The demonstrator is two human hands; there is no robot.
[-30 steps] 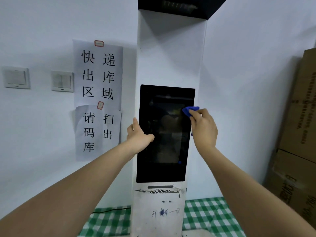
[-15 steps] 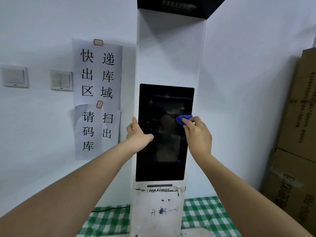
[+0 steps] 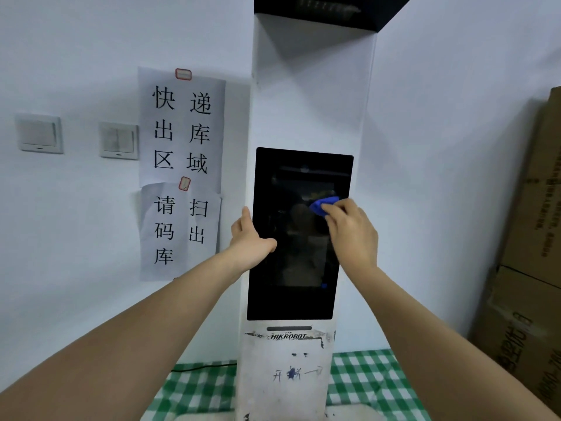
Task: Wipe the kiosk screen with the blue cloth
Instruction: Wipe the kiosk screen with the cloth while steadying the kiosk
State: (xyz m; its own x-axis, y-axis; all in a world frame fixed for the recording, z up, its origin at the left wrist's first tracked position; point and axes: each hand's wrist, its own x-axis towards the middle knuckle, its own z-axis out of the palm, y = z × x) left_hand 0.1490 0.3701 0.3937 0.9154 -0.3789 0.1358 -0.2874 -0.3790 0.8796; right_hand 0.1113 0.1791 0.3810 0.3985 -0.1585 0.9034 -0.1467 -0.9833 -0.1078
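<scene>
A tall white kiosk (image 3: 309, 95) stands against the wall with a dark screen (image 3: 288, 268) set in its front. My right hand (image 3: 352, 232) presses a small bunched blue cloth (image 3: 321, 203) against the upper right part of the screen. Only a bit of the cloth shows past my fingertips. My left hand (image 3: 249, 241) grips the kiosk's left edge beside the screen, its thumb lying on the glass.
Paper signs (image 3: 182, 129) with Chinese characters and two wall switches (image 3: 118, 141) hang to the left. Stacked cardboard boxes (image 3: 534, 268) stand at the right. A green checked cloth (image 3: 364, 381) covers the surface under the kiosk.
My right hand slid the cloth down and left on the screen, then edged back toward the right. My left hand stayed on the kiosk's edge.
</scene>
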